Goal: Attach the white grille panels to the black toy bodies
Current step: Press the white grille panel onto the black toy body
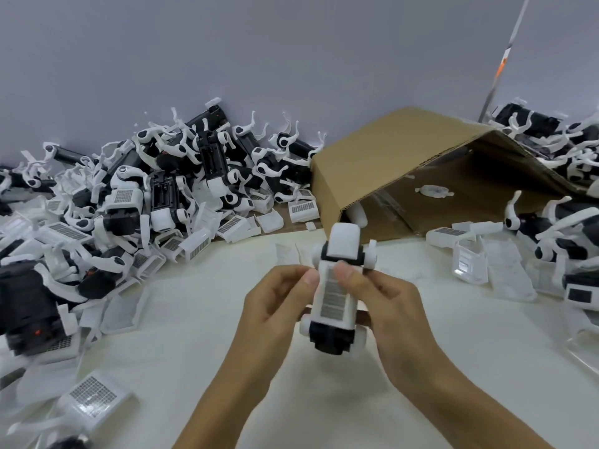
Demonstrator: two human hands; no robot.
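Note:
Above the middle of the table I hold one black toy body [330,338] with white end pieces. A white grille panel [335,303] lies along its top face. My left hand [278,299] grips the left side, thumb at the panel's upper left edge. My right hand [382,303] grips the right side, its thumb pressing on the panel's top end. Several loose grille panels [231,225] lie along the left heap, and another grille panel [92,395] lies at the lower left.
A big heap of black-and-white toy bodies [168,179] fills the left and back. A tipped, open cardboard box [421,176] lies behind my hands. More toy bodies and panels [551,241] crowd the right. The white tabletop [194,335] shows around my hands.

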